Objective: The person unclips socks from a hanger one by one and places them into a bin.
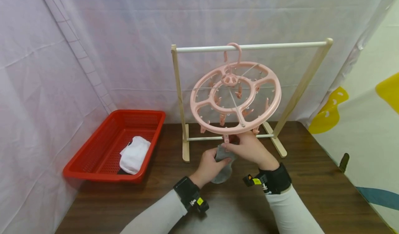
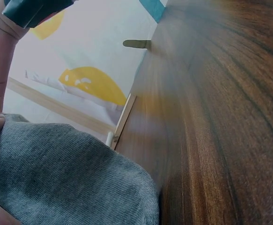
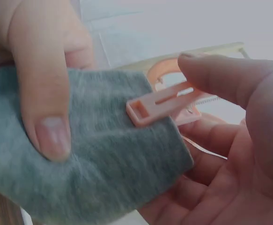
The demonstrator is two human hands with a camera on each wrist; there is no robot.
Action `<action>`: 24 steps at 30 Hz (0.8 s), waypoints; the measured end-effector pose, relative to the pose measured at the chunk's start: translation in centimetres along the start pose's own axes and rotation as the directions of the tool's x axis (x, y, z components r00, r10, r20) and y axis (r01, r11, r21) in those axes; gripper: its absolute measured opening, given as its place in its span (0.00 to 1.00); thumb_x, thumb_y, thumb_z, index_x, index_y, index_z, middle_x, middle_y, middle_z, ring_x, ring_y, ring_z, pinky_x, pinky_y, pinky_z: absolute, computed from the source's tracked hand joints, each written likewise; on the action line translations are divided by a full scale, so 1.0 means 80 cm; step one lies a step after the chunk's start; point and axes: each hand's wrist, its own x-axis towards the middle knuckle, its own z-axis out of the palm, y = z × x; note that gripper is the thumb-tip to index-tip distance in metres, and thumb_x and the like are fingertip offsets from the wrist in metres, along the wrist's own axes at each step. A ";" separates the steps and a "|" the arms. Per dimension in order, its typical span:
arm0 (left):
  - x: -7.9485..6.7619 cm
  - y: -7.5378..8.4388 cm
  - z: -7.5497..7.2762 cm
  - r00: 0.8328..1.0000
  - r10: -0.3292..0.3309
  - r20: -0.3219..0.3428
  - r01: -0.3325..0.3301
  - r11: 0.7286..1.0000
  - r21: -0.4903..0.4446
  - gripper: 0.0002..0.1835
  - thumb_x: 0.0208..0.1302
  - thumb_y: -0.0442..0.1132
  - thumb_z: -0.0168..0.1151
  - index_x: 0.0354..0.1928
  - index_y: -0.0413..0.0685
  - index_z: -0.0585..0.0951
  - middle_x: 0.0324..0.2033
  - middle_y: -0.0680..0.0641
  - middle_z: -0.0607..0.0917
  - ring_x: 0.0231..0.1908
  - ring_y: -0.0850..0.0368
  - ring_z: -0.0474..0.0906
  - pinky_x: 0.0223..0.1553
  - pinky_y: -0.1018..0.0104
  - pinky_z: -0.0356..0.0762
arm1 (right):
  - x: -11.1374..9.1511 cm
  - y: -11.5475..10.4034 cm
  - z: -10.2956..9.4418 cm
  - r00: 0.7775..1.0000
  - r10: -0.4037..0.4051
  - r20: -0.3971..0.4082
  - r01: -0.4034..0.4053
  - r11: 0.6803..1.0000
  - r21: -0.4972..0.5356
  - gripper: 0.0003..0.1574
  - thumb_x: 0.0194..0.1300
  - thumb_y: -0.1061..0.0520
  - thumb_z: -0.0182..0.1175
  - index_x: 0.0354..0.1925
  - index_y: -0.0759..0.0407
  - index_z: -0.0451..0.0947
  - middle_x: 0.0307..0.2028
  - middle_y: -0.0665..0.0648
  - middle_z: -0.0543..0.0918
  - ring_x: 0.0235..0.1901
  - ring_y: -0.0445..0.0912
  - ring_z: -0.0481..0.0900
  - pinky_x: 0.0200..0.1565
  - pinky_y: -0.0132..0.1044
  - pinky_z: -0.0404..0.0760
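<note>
A grey sock (image 1: 222, 177) hangs below the front rim of a round pink clip hanger (image 1: 232, 130). My left hand (image 1: 208, 166) grips the sock, its thumb pressed flat on the fabric near the cuff in the right wrist view. At the cuff's edge sits a pink clothespin (image 3: 159, 105), its tip overlapping the fabric. My right hand (image 1: 252, 149) pinches this clothespin, thumb on the near side and fingers behind it. In the left wrist view the sock (image 2: 75, 168) covers the lower left and hides much of the fingers.
The hanger hooks over the white bar (image 1: 280, 45) of a wooden-legged rack (image 1: 179, 95); several other pink clips dangle from it. To the left stands a red basket (image 1: 103, 176) with a folded white cloth (image 1: 135, 154) and something dark under it. Fabric walls enclose the brown table (image 1: 311, 178).
</note>
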 end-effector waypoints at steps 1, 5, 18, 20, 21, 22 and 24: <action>0.000 0.000 0.000 1.000 0.001 0.001 -0.001 1.000 -0.001 0.15 0.55 0.41 0.72 0.44 0.45 0.85 0.39 0.47 0.90 0.40 0.60 0.85 0.43 0.64 0.82 | 0.000 -0.001 0.000 1.000 0.003 -0.005 -0.003 1.000 0.009 0.12 0.59 0.61 0.67 0.40 0.57 0.74 0.31 0.56 0.79 0.31 0.49 0.79 0.32 0.44 0.80; 0.000 0.000 -0.001 1.000 -0.005 0.006 0.005 1.000 0.000 0.15 0.55 0.42 0.71 0.44 0.45 0.85 0.40 0.47 0.90 0.40 0.60 0.85 0.43 0.64 0.82 | 0.001 -0.002 0.000 0.999 0.028 -0.016 -0.027 0.997 0.075 0.10 0.60 0.62 0.67 0.39 0.58 0.75 0.30 0.58 0.78 0.29 0.51 0.77 0.29 0.43 0.78; 0.000 0.003 -0.001 1.000 -0.003 -0.002 0.003 1.000 -0.014 0.14 0.55 0.42 0.72 0.43 0.44 0.85 0.38 0.46 0.90 0.38 0.60 0.85 0.41 0.64 0.82 | 0.007 0.039 0.007 0.996 0.093 -0.016 -0.085 0.954 0.288 0.11 0.60 0.64 0.66 0.41 0.65 0.77 0.31 0.62 0.82 0.31 0.49 0.81 0.33 0.39 0.82; 0.000 0.004 -0.001 1.000 -0.003 -0.001 0.003 1.000 -0.015 0.14 0.55 0.42 0.72 0.43 0.44 0.85 0.38 0.46 0.90 0.38 0.60 0.85 0.41 0.64 0.82 | 0.007 0.044 0.009 0.995 0.101 -0.020 -0.091 0.952 0.292 0.13 0.60 0.62 0.67 0.42 0.65 0.77 0.32 0.61 0.82 0.31 0.48 0.81 0.34 0.39 0.82; 0.000 0.004 -0.001 1.000 -0.003 -0.001 0.003 1.000 -0.016 0.14 0.55 0.42 0.72 0.43 0.44 0.85 0.38 0.46 0.90 0.38 0.60 0.85 0.41 0.65 0.82 | 0.007 0.045 0.009 0.995 0.100 -0.023 -0.089 0.953 0.290 0.14 0.60 0.62 0.67 0.43 0.65 0.77 0.32 0.61 0.82 0.32 0.48 0.81 0.34 0.39 0.82; 0.000 0.005 -0.001 1.000 -0.002 -0.001 0.002 1.000 -0.016 0.14 0.55 0.42 0.72 0.43 0.44 0.85 0.38 0.47 0.90 0.38 0.60 0.85 0.41 0.65 0.82 | 0.006 0.045 0.009 0.995 0.096 -0.023 -0.085 0.953 0.292 0.15 0.60 0.61 0.67 0.43 0.66 0.76 0.32 0.61 0.81 0.32 0.48 0.81 0.34 0.39 0.82; 0.000 0.005 -0.001 1.000 -0.002 0.000 0.002 1.000 -0.017 0.14 0.55 0.42 0.72 0.43 0.45 0.85 0.38 0.47 0.90 0.38 0.61 0.85 0.41 0.65 0.82 | 0.006 0.045 0.009 0.996 0.087 -0.028 -0.075 0.954 0.291 0.16 0.60 0.60 0.67 0.43 0.66 0.76 0.32 0.61 0.81 0.32 0.49 0.81 0.34 0.39 0.82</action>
